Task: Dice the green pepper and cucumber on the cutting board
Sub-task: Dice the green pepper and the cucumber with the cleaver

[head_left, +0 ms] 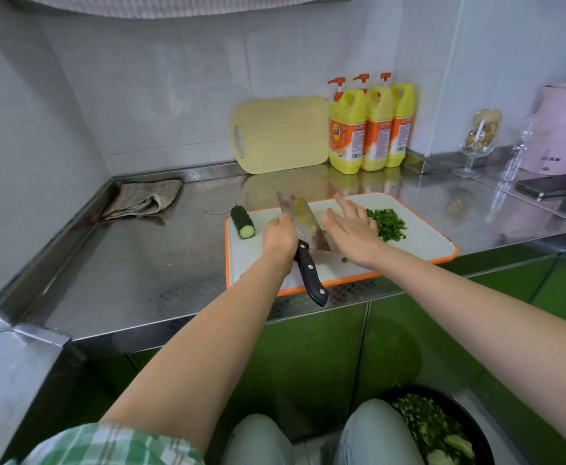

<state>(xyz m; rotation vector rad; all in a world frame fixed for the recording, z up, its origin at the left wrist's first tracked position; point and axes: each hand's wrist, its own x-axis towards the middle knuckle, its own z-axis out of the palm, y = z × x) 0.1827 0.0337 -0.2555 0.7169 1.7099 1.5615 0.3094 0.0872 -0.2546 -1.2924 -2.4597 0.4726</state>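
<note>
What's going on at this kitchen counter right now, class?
A person is dicing vegetables. Their left hand grips a cleaver over the white cutting board, while the right hand is open beside a pile of diced green pepper. A cucumber piece sits uncut at the board's left end.

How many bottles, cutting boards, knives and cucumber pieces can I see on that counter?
yellow bottles: 3
cutting boards: 2
knife: 1
cucumber piece: 1
Total: 7
</note>
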